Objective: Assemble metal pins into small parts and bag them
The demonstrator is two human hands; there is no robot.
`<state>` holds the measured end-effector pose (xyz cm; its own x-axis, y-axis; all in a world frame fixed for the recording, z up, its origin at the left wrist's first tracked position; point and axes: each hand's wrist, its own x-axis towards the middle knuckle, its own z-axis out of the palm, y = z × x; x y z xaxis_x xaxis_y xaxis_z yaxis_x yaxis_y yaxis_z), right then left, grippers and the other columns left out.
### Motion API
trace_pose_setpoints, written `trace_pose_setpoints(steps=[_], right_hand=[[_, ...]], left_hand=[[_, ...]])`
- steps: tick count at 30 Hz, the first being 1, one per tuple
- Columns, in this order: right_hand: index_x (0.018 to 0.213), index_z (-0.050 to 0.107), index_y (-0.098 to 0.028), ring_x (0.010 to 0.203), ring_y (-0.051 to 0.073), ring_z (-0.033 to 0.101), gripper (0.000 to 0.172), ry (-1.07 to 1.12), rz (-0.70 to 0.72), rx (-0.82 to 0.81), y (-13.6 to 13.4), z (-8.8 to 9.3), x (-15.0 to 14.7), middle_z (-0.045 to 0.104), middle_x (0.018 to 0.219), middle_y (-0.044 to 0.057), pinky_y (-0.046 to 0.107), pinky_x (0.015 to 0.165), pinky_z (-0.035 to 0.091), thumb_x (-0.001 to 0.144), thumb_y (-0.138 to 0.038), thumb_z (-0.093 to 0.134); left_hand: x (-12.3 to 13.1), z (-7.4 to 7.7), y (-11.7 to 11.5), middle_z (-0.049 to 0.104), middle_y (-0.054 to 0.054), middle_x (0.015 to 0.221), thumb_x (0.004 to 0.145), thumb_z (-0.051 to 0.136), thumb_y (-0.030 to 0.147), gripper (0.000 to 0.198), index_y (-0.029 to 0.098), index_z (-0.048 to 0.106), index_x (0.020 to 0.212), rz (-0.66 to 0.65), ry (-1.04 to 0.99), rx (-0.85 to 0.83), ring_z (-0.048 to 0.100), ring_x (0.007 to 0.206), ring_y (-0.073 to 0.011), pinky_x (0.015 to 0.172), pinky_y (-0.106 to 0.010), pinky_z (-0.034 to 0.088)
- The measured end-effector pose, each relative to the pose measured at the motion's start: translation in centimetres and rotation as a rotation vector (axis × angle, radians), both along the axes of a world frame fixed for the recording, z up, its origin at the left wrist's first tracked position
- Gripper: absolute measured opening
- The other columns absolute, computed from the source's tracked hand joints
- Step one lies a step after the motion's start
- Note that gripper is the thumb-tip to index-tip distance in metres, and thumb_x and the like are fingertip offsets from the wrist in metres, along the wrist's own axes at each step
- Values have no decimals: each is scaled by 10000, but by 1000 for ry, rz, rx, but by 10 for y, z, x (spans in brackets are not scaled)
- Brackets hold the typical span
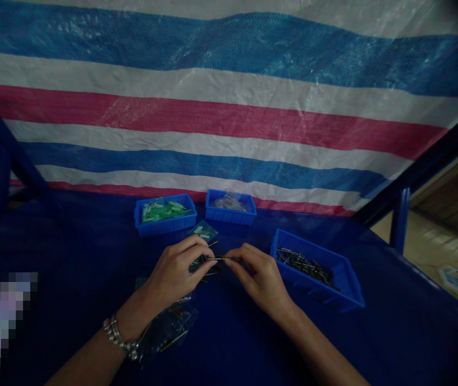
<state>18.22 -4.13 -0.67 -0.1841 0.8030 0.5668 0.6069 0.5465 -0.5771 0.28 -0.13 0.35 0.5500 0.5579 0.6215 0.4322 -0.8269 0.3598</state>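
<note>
My left hand (pixel 180 268) and my right hand (pixel 255 273) meet over the dark blue table (pixel 393 332), fingers pinched together. Between their fingertips runs a thin metal pin (pixel 218 259), held level. The left hand also seems to hold a small green-tinted plastic bag (pixel 195 265) under its fingers. A beaded bracelet (pixel 118 336) circles my left wrist. Clear bags with pins inside (pixel 168 329) lie on the table beneath my left forearm.
A blue tray of loose metal pins (pixel 317 271) stands right of my right hand. Two blue trays sit at the back: one with green bags (pixel 164 213), one with clear bags (pixel 231 206). A small bag (pixel 202 230) lies between them. A striped tarp (pixel 229 118) hangs behind.
</note>
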Motion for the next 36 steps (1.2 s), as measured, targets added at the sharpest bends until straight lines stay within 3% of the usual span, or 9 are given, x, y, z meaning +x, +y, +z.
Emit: trace_pose_setpoints(steps=[36], right_hand=[[829, 598, -175, 641, 120, 534, 108, -57, -25, 0, 0, -1, 0, 550, 700, 18, 219, 594, 429, 801, -150, 496]], left_hand=[[0, -4, 2, 578, -15, 802, 769, 546, 160, 53, 161, 587, 803, -3, 10, -6, 529, 644, -83, 623, -206, 453]])
